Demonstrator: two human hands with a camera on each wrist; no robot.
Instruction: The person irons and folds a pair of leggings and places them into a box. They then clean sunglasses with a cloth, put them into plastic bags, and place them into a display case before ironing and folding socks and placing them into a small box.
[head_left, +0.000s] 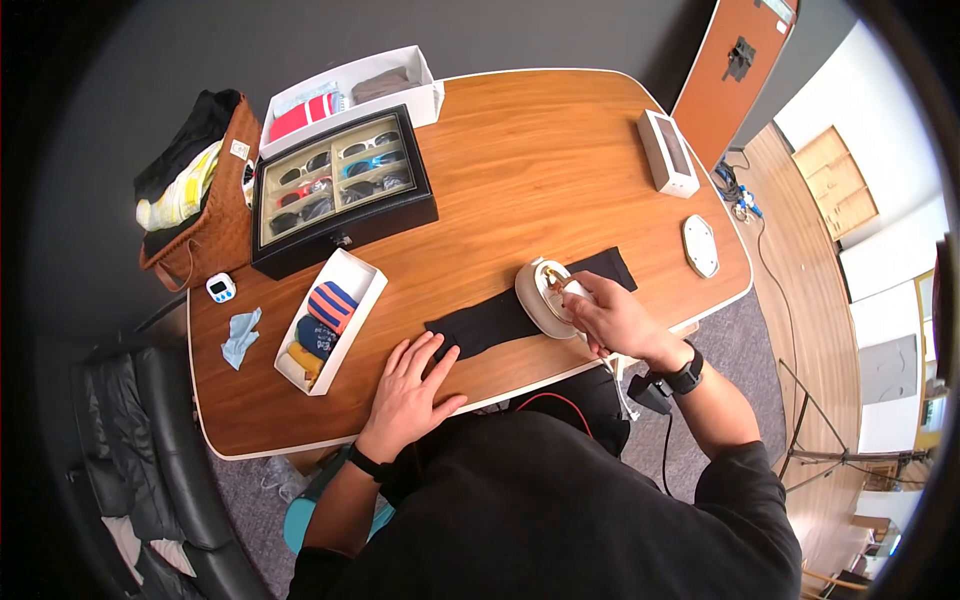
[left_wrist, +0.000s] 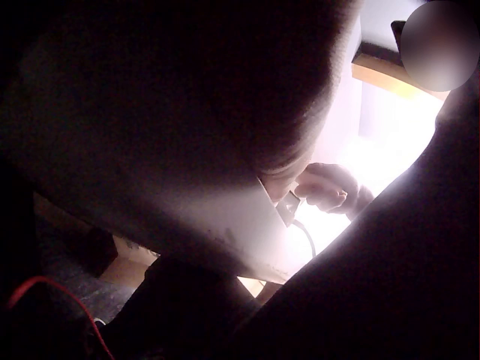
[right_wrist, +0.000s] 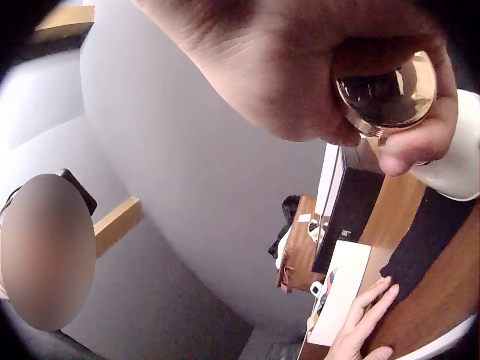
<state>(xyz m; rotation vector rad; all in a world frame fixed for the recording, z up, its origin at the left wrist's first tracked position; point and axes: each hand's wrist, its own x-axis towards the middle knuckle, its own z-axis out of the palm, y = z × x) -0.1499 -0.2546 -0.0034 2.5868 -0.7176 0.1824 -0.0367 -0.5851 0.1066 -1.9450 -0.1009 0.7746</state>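
Note:
A long strip of black cloth (head_left: 490, 325) lies flat across the front of the table. My left hand (head_left: 405, 392) rests with spread fingers on the table, its fingertips at the cloth's left end; the right wrist view shows those fingers (right_wrist: 367, 306) there too. In my right hand (head_left: 618, 318) is the handle of a small white-and-gold iron (head_left: 540, 305), which stands on the cloth's right half. A shiny gold handle end (right_wrist: 420, 82) pokes out of that grip in the right wrist view. The left wrist view is mostly dark.
Left of the cloth is a white box (head_left: 365, 290) of rolled socks. Behind it stand a sunglasses case (head_left: 300, 250), a white bin (head_left: 430, 85) and a brown basket (head_left: 220, 160). A white oval stand (head_left: 700, 246) and a narrow box (head_left: 668, 152) are at the right.

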